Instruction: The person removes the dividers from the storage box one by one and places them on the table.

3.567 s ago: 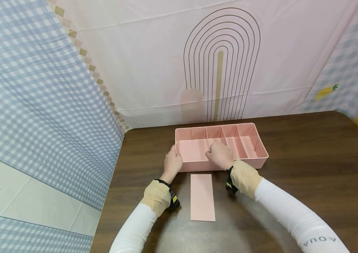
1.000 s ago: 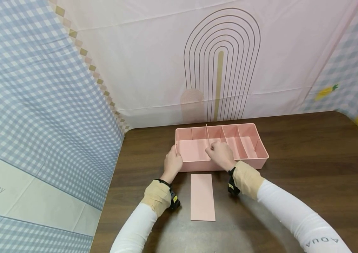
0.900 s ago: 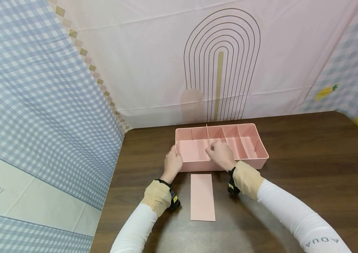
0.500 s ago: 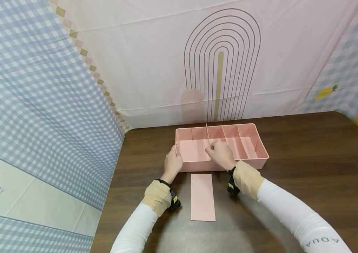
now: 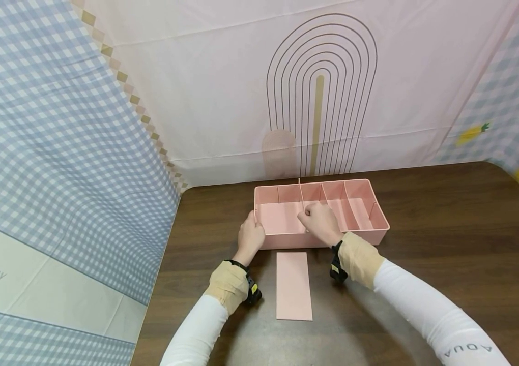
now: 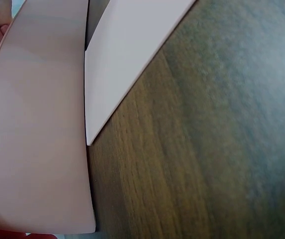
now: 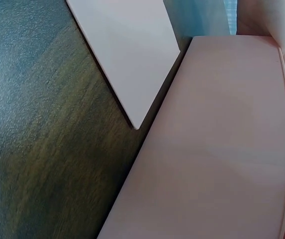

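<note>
divider (image 5: pixel 302 195): upright in pink box (image 5: pixel 282 241), long axis front-to-back, far end above rim
right hand (image 5: pixel 321 222): nearer; over divider's front half, fingers curled, grasping it, fingertips hidden
left hand (image 5: pixel 251 233): clasps box's left end
box: along desk's (image 5: pixel 447 254) far edge

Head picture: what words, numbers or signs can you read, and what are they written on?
"AQUA", upside down, on the white right sleeve.
"eryday", its start cut off, on the pale cloth band at left.
Yellow marks on the black wrist devices: too small to read.
Pink box and pink panel: no writing seen.
</note>
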A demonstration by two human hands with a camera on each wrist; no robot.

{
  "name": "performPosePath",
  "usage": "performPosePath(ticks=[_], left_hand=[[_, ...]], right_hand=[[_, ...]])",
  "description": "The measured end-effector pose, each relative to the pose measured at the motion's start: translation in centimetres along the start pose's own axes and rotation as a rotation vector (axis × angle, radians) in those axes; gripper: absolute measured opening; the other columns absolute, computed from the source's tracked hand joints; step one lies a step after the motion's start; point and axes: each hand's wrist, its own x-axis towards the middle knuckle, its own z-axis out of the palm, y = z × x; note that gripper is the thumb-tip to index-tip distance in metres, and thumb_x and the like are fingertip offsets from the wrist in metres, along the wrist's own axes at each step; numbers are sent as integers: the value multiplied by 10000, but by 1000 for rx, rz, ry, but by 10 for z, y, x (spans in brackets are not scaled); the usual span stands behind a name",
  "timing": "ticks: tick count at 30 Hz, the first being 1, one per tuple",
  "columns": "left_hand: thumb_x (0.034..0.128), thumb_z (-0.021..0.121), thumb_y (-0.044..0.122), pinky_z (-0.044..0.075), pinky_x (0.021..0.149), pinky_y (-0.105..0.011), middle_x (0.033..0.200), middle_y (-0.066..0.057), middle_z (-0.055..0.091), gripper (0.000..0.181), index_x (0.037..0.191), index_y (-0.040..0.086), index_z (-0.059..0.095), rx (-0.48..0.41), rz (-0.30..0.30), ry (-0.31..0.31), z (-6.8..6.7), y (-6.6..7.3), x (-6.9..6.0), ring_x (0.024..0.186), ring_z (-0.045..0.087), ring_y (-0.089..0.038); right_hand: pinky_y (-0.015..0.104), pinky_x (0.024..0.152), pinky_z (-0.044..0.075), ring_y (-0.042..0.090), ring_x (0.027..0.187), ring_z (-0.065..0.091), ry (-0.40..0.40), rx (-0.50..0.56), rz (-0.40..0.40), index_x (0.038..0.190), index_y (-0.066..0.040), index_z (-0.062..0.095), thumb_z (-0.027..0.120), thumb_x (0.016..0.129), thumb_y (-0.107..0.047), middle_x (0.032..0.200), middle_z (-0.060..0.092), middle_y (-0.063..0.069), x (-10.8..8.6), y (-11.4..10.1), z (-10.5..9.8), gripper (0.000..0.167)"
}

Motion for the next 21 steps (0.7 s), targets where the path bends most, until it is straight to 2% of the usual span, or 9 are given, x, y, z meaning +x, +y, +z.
performPosePath(ticks=[6,14,21], left_hand=[[911,351,124,426,844,-463,1169,-184,564,373,1260,35,446,-1,8,4,0,0,0,1046,545,-342],[913,347,127,423,855,-461,1181,-181,558,379,1271,41,438,-1,2,0,0,1,0,1053,542,-341],[884,381,99,435,818,-470,1149,-184,576,379,1248,32,461,6,14,17,-1,1,-1,1031,555,-344]], right_hand=[[217,392,202,98,360,427,5,15,1,442,-159,304,463,762,-167,377,431,-32,0,-1,-2,357],[211,384,181,81,361,285,0,25,9,432,-144,333,482,777,-156,371,311,-70,0,-4,-5,377],[215,386,188,71,374,271,-1,29,8,438,-153,322,477,762,-160,390,284,-77,0,-8,-9,358]])
